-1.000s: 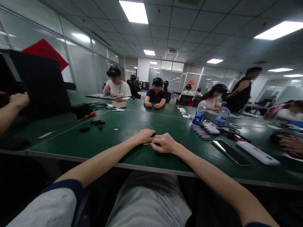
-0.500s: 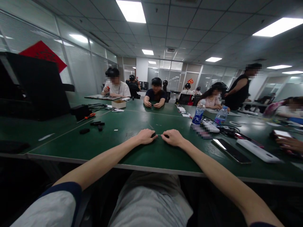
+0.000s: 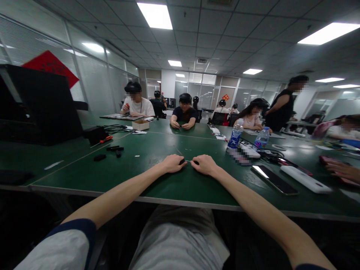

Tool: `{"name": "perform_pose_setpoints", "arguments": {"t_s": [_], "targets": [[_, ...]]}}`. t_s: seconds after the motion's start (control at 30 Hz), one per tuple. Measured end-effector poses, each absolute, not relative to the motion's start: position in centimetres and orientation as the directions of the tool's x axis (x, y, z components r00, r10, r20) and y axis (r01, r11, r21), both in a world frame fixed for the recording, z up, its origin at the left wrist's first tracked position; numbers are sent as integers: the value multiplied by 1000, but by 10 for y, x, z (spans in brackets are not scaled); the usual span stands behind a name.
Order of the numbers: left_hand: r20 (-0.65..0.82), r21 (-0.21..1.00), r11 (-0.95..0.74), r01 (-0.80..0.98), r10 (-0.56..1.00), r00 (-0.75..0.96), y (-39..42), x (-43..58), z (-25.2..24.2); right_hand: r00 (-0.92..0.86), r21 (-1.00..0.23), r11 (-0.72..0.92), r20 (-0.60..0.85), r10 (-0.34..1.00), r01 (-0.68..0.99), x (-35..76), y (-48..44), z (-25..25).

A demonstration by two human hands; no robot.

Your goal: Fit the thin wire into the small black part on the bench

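Near the middle of the green table (image 3: 168,189), my left hand (image 3: 173,164) is closed on a small black piece (image 3: 182,161), mostly covered by the fingers. My right hand (image 3: 205,164) faces it with fingers pinched together. A thin pale rod-like piece (image 3: 188,161) spans the narrow gap between the hands, reaching the right fingertips. What kind of thing it is, and whether it joins the black piece, is too small to tell. Both wrists rest low over the tabletop.
Several small black parts (image 3: 114,149) and an orange-handled tool (image 3: 106,139) lie left, near a black case (image 3: 42,105). A cardboard box (image 3: 140,124) stands farther back. On the right are bottles (image 3: 235,135), cables, a phone (image 3: 275,180) and a white case (image 3: 305,179). People sit around.
My hands hold nearly the same pose, with the pale piece still between them. At the far right, a neighbour's hand and the device by it have shifted slightly.
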State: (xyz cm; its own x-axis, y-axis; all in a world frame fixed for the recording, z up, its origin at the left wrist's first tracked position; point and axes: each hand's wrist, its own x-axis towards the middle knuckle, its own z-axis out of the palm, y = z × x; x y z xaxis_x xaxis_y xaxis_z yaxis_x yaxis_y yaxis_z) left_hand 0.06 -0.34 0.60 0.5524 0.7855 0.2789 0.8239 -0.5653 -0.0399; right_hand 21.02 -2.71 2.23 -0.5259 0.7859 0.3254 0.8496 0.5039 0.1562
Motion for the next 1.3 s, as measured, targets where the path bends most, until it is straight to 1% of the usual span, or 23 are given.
{"name": "perform_pose_setpoints", "arguments": {"t_s": [0.1, 0.23, 0.43, 0.67, 0.93, 1.2, 1.3], "targets": [[273, -37, -561, 827, 790, 548, -3, 0, 6, -506, 141, 491, 357, 785, 860, 210, -27, 24], [265, -41, -558, 829, 794, 548, -3, 1, 7, -542, 122, 541, 390, 745, 832, 213, -28, 24], [247, -13, -524, 852, 824, 510, -8, 2, 10, -565, 114, 569, 381, 732, 814, 212, -29, 23], [243, -19, -524, 851, 823, 512, -6, 2, 9, -562, 137, 556, 380, 735, 820, 213, -26, 22], [253, -22, -539, 842, 812, 527, -5, 1, 8, -559, 125, 560, 391, 731, 819, 214, -27, 24], [249, -15, -533, 846, 818, 519, -7, 4, 9, -568, 181, 543, 372, 734, 820, 214, -32, 27], [267, -31, -554, 832, 798, 541, -6, 4, 8, -570, 204, 534, 361, 738, 821, 213, -35, 28]]}}
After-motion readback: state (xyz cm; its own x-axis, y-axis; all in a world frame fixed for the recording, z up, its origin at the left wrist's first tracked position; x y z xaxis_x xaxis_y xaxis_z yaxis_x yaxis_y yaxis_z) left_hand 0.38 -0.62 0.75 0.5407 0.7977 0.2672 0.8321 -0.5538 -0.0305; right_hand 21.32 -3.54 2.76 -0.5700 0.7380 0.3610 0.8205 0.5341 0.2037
